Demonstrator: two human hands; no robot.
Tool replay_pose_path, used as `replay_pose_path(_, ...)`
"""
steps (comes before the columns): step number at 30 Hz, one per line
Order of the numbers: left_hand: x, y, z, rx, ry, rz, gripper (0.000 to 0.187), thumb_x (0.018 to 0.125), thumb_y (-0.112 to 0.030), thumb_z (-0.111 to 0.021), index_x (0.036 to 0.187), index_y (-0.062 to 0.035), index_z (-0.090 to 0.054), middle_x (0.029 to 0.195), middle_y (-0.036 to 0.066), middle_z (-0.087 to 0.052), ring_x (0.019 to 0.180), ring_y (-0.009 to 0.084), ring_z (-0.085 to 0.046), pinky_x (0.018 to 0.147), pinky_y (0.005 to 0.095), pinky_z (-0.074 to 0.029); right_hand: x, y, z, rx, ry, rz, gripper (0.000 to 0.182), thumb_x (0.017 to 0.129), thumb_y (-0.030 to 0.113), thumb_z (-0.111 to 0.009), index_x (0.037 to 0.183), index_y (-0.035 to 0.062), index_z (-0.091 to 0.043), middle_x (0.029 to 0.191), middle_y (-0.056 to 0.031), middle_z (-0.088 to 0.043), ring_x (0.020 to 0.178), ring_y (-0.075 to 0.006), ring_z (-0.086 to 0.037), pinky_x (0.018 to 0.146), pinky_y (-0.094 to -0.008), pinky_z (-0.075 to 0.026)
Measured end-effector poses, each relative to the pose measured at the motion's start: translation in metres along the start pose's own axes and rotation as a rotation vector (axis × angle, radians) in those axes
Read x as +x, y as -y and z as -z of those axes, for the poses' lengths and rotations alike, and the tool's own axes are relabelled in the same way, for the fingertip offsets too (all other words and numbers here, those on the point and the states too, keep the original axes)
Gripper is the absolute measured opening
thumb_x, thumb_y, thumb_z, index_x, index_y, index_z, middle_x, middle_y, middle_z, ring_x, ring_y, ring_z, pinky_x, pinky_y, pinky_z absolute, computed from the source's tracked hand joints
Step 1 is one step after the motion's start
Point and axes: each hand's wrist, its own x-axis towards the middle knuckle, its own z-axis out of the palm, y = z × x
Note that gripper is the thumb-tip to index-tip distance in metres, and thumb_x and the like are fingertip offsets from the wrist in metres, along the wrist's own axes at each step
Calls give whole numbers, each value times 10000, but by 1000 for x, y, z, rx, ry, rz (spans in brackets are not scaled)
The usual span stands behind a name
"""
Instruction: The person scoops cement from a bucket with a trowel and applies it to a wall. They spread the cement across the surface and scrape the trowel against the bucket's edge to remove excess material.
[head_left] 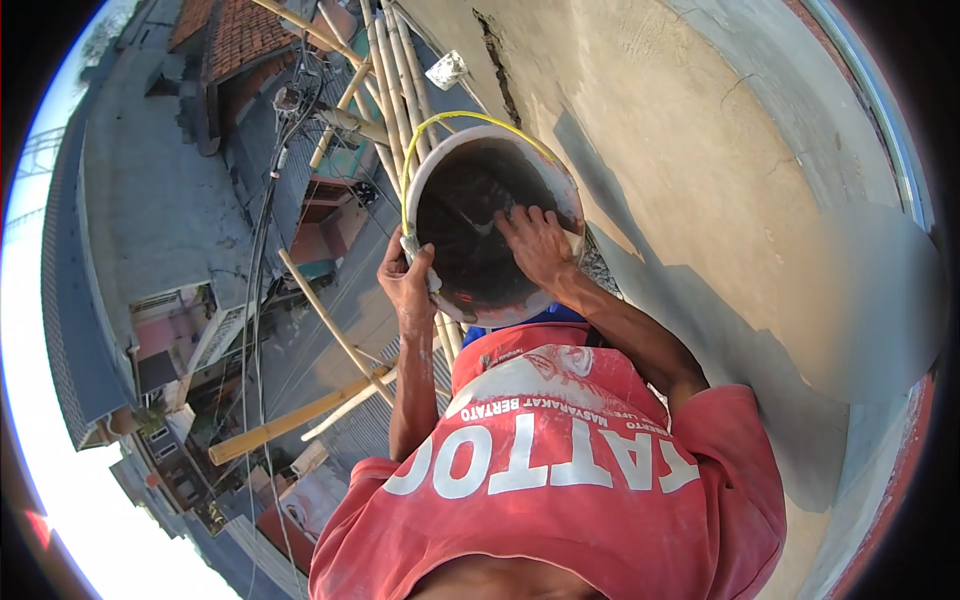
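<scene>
A round bucket with a pale rim and a yellow handle is tilted so that its dark inside faces the camera. My left hand grips the rim at the handle's lower end, thumb and fingers closed on it. Over the bucket's mouth, at its right side, lies my right hand, fingers spread and bent toward the inside. Whether its fingertips touch the inner wall or some material there, I cannot tell.
A plastered wall with a long crack rises close on the right. Bamboo poles run behind the bucket, and more poles cross at the lower left. Cables and rooftops lie far below on the left.
</scene>
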Motion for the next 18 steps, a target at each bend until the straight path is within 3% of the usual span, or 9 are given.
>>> replay_pose_path(5, 8, -7, 0, 14, 16, -6, 485, 774, 48, -641, 1243, 58, -518, 941, 5, -616, 769, 57, -553, 697, 182, -434, -5, 10, -8, 41, 23, 108, 346, 793, 168, -540, 1130, 129, -608, 959, -62, -571, 862, -204, -560, 707, -347, -432)
replay_pose_path(10, 11, -2, 4, 11, -7, -19, 473, 775, 27, -653, 1230, 66, -529, 951, 13, -617, 785, 59, -554, 711, 184, -435, -9, 1, -12, 486, 182, 51, 358, 751, 150, -623, 1109, 146, -626, 962, -85, -615, 893, -270, -615, 743, -397, -509)
replay_pose_path(12, 16, 7, 14, 131, -51, -51, 482, 766, 17, -662, 1229, 53, -532, 1013, 49, -636, 823, 83, -590, 714, 203, -462, -9, -5, -4, 533, 233, 32, 365, 742, 158, -659, 1105, 139, -626, 965, -93, -622, 869, -292, -624, 735, -401, -514)
replay_pose_path(18, 16, 17, 30, -47, -246, -43, 501, 756, 0, -684, 1227, 72, -529, 957, 32, -624, 803, 78, -565, 729, 206, -445, -15, -9, 22, 777, 63, -158, 304, 783, 186, -672, 1067, 88, -623, 950, -114, -635, 821, -311, -635, 712, -393, -508)
